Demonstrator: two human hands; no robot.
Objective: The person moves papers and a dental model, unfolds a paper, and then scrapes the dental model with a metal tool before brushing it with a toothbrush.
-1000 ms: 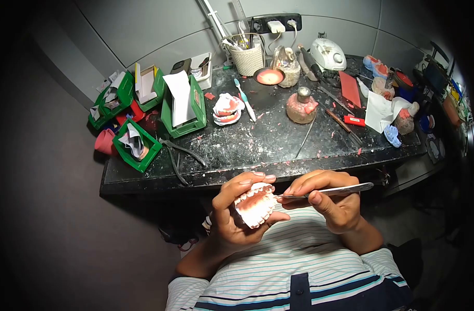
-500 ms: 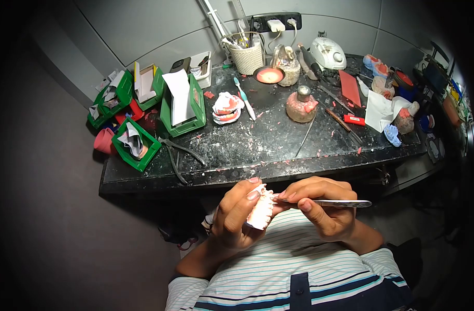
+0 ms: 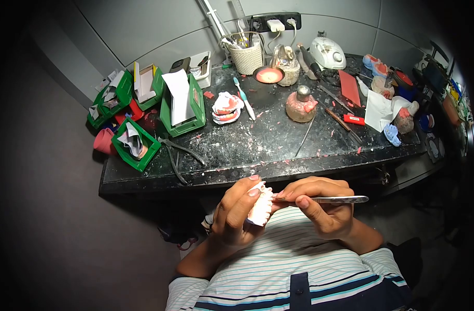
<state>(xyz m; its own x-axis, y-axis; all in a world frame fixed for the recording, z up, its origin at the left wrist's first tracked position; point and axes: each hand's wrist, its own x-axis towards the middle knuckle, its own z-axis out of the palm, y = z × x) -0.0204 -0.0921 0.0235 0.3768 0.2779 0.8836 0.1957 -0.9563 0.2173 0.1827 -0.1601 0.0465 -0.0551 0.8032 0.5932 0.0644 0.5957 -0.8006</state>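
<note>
In front of my chest, below the bench's front edge, my left hand (image 3: 236, 215) is closed around a pale dental model (image 3: 260, 208) with a row of teeth facing right. My right hand (image 3: 322, 207) pinches a slim metal tool (image 3: 340, 199). Its handle points right, and its tip is at the teeth, close to my left fingers. Whether the tip touches the model is too small to tell.
The black bench (image 3: 237, 150) holds pliers (image 3: 177, 158), green bins (image 3: 185, 106), another tooth model (image 3: 227, 108), a toothbrush (image 3: 244, 99), a burner (image 3: 301, 105), a dish of pink wax (image 3: 269, 75) and a red lighter (image 3: 354, 119).
The metal tool and my right hand have shifted slightly left, and the tool's handle has tilted up a little. My left hand and the model have moved very slightly.
</note>
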